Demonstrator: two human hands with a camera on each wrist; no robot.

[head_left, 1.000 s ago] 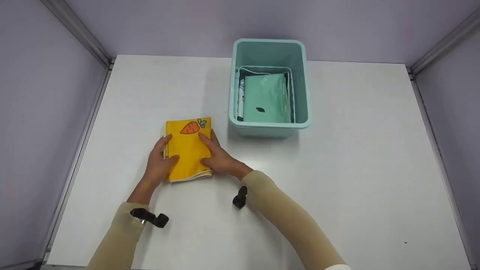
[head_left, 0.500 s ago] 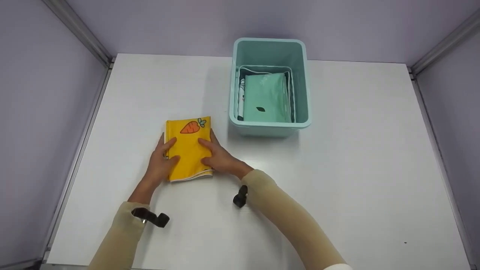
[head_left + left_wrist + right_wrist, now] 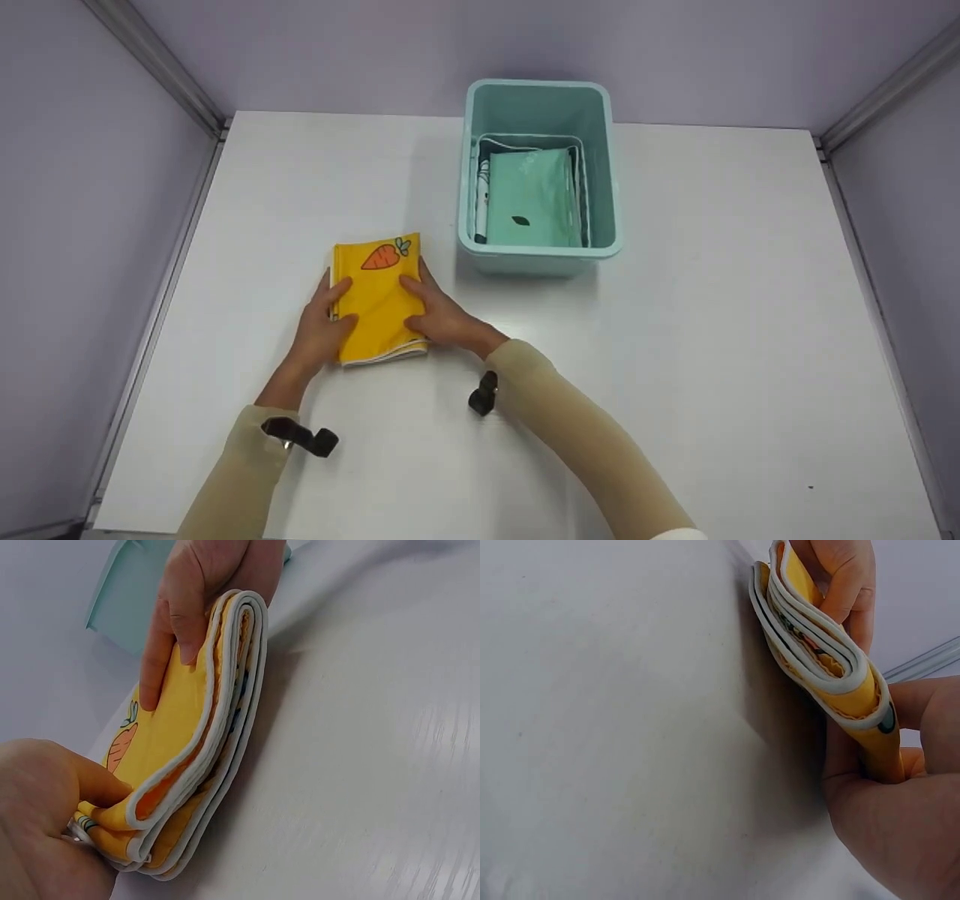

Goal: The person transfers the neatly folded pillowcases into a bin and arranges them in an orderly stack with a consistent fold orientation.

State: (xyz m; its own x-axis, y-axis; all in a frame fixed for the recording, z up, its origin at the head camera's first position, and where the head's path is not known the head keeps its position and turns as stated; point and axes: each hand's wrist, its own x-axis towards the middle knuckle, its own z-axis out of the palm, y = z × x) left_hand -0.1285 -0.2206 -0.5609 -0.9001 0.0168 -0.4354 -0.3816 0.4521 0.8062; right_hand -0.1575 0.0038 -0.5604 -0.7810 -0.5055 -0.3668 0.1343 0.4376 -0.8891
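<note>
Both hands hold a folded yellow cloth (image 3: 381,315) with white edging and a printed carrot near its far end. The left hand (image 3: 319,326) grips the left side, thumb on top and some fingers hidden beneath or beside it. On the opposite side the right hand (image 3: 446,315) pinches the edge, with thumb and forefinger over the top face. Several stacked layers of the cloth (image 3: 191,757) show at the near end in the left wrist view. A shadow under the cloth (image 3: 877,742) in the right wrist view suggests it is at least partly off the table.
A light teal bin (image 3: 615,195) stands at the back of the white table (image 3: 712,315), right of the cloth. Inside it lies a folded mint-green cloth (image 3: 529,195) with a leaf print, among other folded fabric. Grey-purple walls (image 3: 360,52) enclose the back and sides.
The left forefinger has shifted onto the top of the cloth, and the right forefinger has drawn slightly back toward the near side. The cloth has barely moved.
</note>
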